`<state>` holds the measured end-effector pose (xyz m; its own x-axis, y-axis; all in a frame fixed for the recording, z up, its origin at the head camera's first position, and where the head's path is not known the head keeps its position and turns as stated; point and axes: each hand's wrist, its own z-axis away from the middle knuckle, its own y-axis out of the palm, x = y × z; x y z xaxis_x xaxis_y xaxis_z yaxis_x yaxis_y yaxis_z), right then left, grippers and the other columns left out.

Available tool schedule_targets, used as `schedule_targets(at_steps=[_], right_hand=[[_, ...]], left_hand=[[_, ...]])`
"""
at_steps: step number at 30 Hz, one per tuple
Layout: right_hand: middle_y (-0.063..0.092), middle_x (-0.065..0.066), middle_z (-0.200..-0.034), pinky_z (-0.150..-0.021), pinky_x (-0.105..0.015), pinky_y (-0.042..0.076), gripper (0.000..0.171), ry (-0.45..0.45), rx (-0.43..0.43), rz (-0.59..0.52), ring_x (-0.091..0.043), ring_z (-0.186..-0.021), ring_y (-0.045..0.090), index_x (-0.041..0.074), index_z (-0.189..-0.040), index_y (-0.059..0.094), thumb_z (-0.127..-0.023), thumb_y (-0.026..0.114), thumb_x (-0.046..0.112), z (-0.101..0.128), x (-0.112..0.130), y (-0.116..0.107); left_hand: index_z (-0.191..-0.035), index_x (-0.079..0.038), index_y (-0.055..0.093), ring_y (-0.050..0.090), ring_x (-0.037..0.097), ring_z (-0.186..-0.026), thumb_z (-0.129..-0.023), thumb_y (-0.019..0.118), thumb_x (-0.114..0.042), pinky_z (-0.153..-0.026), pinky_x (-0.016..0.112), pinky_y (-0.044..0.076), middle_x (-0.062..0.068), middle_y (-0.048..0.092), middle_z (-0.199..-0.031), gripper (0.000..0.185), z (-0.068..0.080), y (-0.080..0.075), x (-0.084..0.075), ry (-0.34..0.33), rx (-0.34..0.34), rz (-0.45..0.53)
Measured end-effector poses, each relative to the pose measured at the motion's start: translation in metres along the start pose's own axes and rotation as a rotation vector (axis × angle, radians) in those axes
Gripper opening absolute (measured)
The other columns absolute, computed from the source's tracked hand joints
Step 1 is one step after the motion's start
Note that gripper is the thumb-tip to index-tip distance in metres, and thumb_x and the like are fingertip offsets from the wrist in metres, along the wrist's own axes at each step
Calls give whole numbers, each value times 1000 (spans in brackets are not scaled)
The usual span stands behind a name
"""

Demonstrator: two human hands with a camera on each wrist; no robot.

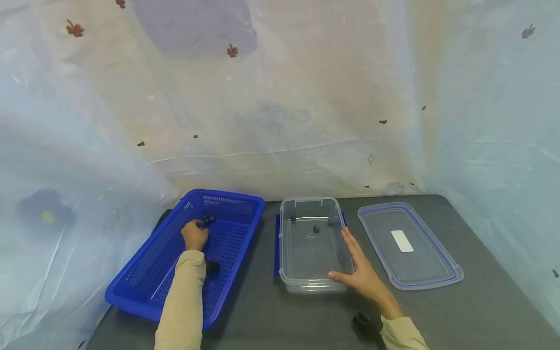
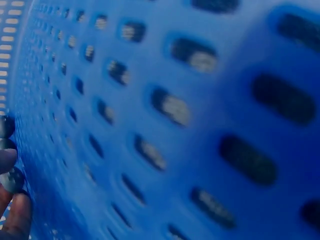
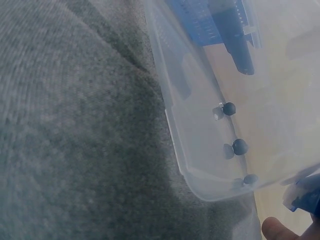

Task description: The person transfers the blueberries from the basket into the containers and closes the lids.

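My left hand (image 1: pixel 195 235) reaches into the blue perforated basket (image 1: pixel 114 290). Its fingertips pinch a small dark round ball (image 2: pixel 12 180) near the far end, beside other dark balls (image 1: pixel 210 218). Right of the basket, a clear plastic container (image 1: pixel 302 257) without its lid holds three dark balls, one of them this ball (image 3: pixel 240 147). My right hand (image 1: pixel 360 272) rests against the container's right side, fingers extended and thumb at the near right rim. Only a fingertip of it shows in the right wrist view.
A clear lid (image 1: pixel 422 257) with a blue seal and white label lies flat to the right. Something flat and blue (image 1: pixel 277 243) shows beneath the container. The grey table (image 1: pixel 258 311) meets a patterned plastic curtain (image 1: pixel 280 121) behind and at both sides.
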<state>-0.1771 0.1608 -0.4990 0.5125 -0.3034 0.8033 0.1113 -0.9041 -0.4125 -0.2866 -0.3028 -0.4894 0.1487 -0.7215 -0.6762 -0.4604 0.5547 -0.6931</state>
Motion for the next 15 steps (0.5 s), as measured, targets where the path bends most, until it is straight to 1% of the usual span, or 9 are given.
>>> schedule_targets(at_steps=[3, 8, 10, 12, 15], right_hand=[[9, -18, -159, -100, -71, 20, 107, 0, 1, -7, -43, -142, 10, -2, -152, 18, -71, 85, 16, 0, 0, 0], [9, -18, -159, -101, -70, 19, 107, 3, 1, 0, -42, -142, 10, -2, -152, 18, -70, 85, 17, 0, -1, 1], [9, -18, -159, -101, -69, 19, 107, 4, 2, 1, -42, -142, 10, -2, -152, 18, -71, 85, 17, 0, 0, 0], [9, -18, -159, -101, -70, 19, 107, 7, 3, 4, -43, -142, 10, -2, -152, 18, -71, 85, 17, 0, 0, 0], [8, -18, -159, -99, -72, 20, 107, 12, 5, 4, -44, -141, 11, -1, -153, 18, -71, 85, 18, 0, 1, 0]], left_hand=[[-100, 18, 63, 50, 53, -106, -76, 64, 8, -100, 55, 32, 34, 62, -99, 26, 1, 1, 4, 11, -25, -12], [-98, 16, 64, 51, 51, -106, -77, 67, 9, -100, 53, 33, 32, 63, -98, 22, 1, 0, 2, -29, -26, -7], [-98, 15, 65, 52, 50, -106, -78, 67, 9, -99, 53, 35, 31, 63, -97, 21, 0, -1, 1, -50, -26, 12], [-97, 15, 65, 53, 48, -103, -79, 68, 8, -97, 53, 36, 30, 64, -95, 20, -1, -2, -1, -54, -31, 33], [-98, 15, 64, 54, 47, -101, -79, 70, 7, -97, 54, 34, 30, 64, -95, 21, -3, -4, -5, -51, -28, 64]])
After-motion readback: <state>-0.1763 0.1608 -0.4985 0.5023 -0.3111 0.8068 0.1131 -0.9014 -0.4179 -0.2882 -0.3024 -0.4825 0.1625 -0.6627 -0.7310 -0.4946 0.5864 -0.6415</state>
